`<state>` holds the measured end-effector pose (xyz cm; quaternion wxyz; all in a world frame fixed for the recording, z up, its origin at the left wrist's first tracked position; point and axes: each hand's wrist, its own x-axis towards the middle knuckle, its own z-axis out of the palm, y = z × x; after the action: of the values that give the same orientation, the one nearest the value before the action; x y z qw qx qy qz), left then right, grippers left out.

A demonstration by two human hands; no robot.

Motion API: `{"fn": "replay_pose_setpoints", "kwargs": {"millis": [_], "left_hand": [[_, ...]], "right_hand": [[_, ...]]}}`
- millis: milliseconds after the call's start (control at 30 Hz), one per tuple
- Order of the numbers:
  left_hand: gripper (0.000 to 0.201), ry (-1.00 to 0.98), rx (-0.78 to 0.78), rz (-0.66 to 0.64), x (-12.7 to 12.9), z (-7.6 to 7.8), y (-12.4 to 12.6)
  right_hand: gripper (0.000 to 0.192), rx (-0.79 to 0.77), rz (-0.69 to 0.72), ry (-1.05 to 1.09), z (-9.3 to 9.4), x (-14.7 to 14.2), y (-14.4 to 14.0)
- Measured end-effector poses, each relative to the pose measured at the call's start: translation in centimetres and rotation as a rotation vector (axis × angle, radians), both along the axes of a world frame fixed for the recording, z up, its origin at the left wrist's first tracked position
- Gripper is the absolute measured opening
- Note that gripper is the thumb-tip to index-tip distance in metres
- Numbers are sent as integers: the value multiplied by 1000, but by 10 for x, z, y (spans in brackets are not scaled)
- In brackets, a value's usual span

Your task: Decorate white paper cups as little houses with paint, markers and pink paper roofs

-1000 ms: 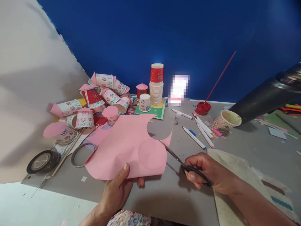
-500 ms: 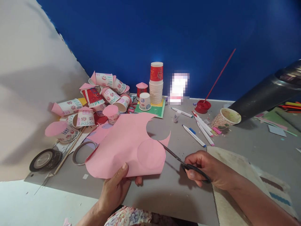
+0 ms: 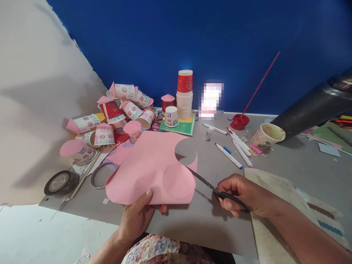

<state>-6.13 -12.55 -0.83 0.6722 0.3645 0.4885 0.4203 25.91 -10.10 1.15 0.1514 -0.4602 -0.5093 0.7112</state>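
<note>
My left hand [image 3: 141, 212] grips the near edge of a pink paper sheet [image 3: 145, 165], thumb on top and fingers underneath. A round outline is marked on the sheet's right part, and behind it a round piece has been cut out, leaving a thin curved strip at the right. My right hand [image 3: 239, 196] is closed around the black handles of a pair of scissors [image 3: 205, 180]. Their blades point left, with the tips at the paper's right side, just by the marked circle.
Decorated paper cups [image 3: 104, 134] with pink cone tops pile up at the left, near tape rolls [image 3: 61, 182]. A tall cup stack [image 3: 184, 95] stands by the wall. Markers [image 3: 228, 156], a glue stick [image 3: 208, 134], a patterned cup [image 3: 266, 135] and a cloth [image 3: 264, 183] lie to the right.
The thin curved strip at the paper's right side has swung inward toward the sheet. Both hands keep their hold; the whole view has shifted slightly.
</note>
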Motion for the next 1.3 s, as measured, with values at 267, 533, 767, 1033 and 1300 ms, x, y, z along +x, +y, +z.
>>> {"fn": "replay_pose_setpoints", "kwargs": {"millis": [267, 533, 767, 1033, 1300], "left_hand": [[52, -29, 18, -36, 1, 2, 0], [53, -39, 38, -59, -1, 3, 0], [53, -56, 36, -88, -1, 2, 0], [46, -83, 18, -62, -1, -1, -1], [44, -78, -6, -7, 1, -1, -3]], "right_hand": [[67, 2, -12, 18, 2, -1, -1], [65, -1, -11, 22, 2, 0, 0], [68, 28, 7, 21, 1, 1, 0], [69, 32, 5, 15, 3, 1, -1], [68, 32, 10, 22, 2, 1, -1]]}}
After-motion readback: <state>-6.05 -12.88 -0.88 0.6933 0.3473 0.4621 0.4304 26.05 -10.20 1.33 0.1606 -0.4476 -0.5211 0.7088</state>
